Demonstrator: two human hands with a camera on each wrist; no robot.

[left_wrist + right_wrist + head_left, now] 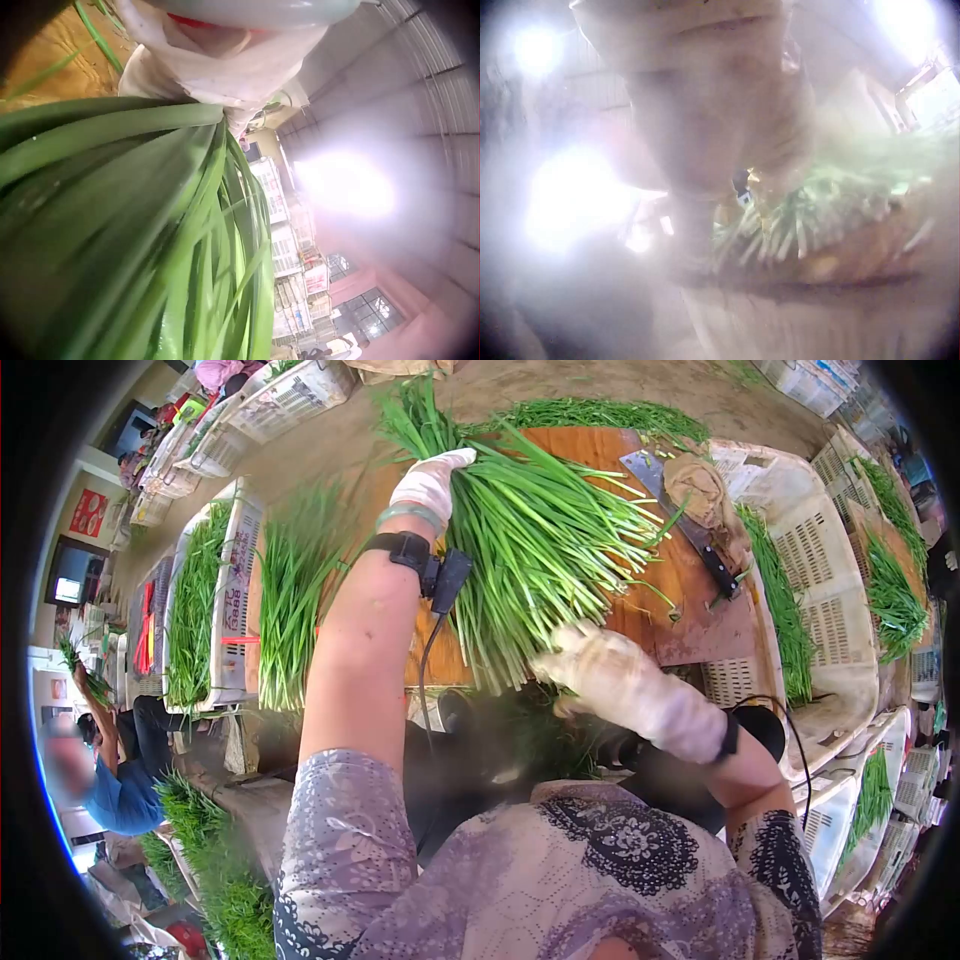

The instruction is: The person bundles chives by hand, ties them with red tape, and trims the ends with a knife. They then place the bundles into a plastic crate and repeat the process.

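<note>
Chive bundle (540, 550) lies ctr on desk (690, 630), running near to far. L hand (430, 485) on its far-L edge. R hand (620, 685) at its near end, by desk's front edge. R of bundle, on desk: knife (690, 535), w/ cloth (700, 488) lying over its far part. More chives (590, 415) along desk's back edge. L of bundle: loose pile (290, 595), then L crate (238, 590) w/ chives in it. R of desk: R crates (830, 580), stacked side by side, w/ chive strip (780, 610) on desk-side edge. Another person (120, 790) far L, near side.
</note>
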